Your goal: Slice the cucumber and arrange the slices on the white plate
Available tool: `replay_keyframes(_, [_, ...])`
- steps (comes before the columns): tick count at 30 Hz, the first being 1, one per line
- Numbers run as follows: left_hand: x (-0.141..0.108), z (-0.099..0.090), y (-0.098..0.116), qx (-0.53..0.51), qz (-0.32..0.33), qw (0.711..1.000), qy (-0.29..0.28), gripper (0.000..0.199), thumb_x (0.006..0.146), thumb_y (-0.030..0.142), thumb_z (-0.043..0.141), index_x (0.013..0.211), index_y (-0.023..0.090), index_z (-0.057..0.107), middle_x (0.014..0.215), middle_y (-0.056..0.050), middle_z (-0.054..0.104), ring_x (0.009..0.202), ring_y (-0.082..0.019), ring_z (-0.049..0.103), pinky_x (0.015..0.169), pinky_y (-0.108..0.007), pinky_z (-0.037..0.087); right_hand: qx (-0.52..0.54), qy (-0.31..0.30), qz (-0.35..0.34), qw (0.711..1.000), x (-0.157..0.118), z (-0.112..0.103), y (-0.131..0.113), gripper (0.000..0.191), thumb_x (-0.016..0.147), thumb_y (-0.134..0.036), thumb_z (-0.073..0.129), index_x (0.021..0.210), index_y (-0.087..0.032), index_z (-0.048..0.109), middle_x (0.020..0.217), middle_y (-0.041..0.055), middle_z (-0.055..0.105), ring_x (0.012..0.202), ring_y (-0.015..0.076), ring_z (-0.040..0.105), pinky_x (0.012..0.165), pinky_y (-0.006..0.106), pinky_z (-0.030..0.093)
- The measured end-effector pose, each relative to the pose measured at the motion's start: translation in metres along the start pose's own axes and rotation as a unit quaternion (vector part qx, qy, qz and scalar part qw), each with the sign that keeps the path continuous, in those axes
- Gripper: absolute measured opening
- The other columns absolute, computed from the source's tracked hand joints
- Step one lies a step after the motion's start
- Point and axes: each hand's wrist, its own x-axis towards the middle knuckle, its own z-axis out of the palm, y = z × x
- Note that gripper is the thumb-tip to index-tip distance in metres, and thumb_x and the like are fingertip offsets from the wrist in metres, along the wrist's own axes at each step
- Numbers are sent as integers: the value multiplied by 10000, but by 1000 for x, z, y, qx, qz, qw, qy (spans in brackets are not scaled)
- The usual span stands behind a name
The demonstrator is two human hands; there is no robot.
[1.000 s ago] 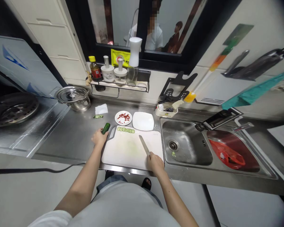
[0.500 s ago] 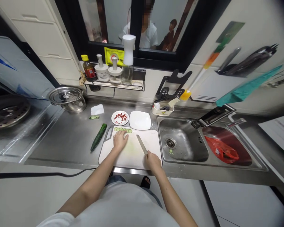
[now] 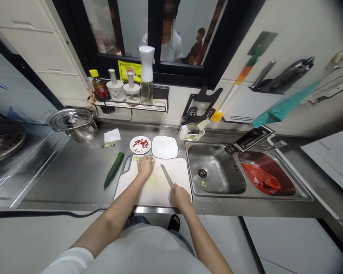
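The steel worktop [image 3: 74,167] carries everything, and on it, in front of the person, lies the white cutting board [image 3: 157,190]; it looks thin and stiff, best lifted by the grey handle opening at its far left corner. Just beyond its far edge stand a square white plate [image 3: 164,147] and, left of it, a smaller round plate [image 3: 132,145] with red pieces in it; both look hard and breakable, so the rim is the place to hold. The long cucumber [image 3: 113,170] rests on the bare worktop just left of the board; it should be firm, fairly light, perhaps slick when wet and apt to roll, and is best taken round its middle. The right hand [image 3: 180,197] is closed round the handle of the knife [image 3: 167,176], its blade pointing away over the board; the handle is the only safe hold. The left hand [image 3: 145,166], apart from the right, covers part of the row of cucumber slices [image 3: 135,158] along the board's far edge; whether its fingers grip any cannot be told. These are probably moist, bendy and easily torn, better gathered flat from the sides than pinched.
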Motion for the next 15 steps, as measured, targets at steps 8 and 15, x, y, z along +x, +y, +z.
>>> replay_keyframes(8, [-3,-4,4,-29,6,1000,-2,259,914,267,441,1090,216,625,1102,-107,631,1056,-267,539,919,-402,342,2,-5,1,1000,2,1,1,337,937,-197,326,1129,-150,599,1046,167,687,992,233,653,769,310,458])
replay_keyframes(15, [-19,-12,2,-91,1,995,-50,183,886,271,498,977,237,653,1007,-37,702,985,-218,601,879,-358,368,0,8,-12,1000,3,2,2,347,936,-192,319,1142,-145,594,1039,159,690,965,215,654,757,292,447])
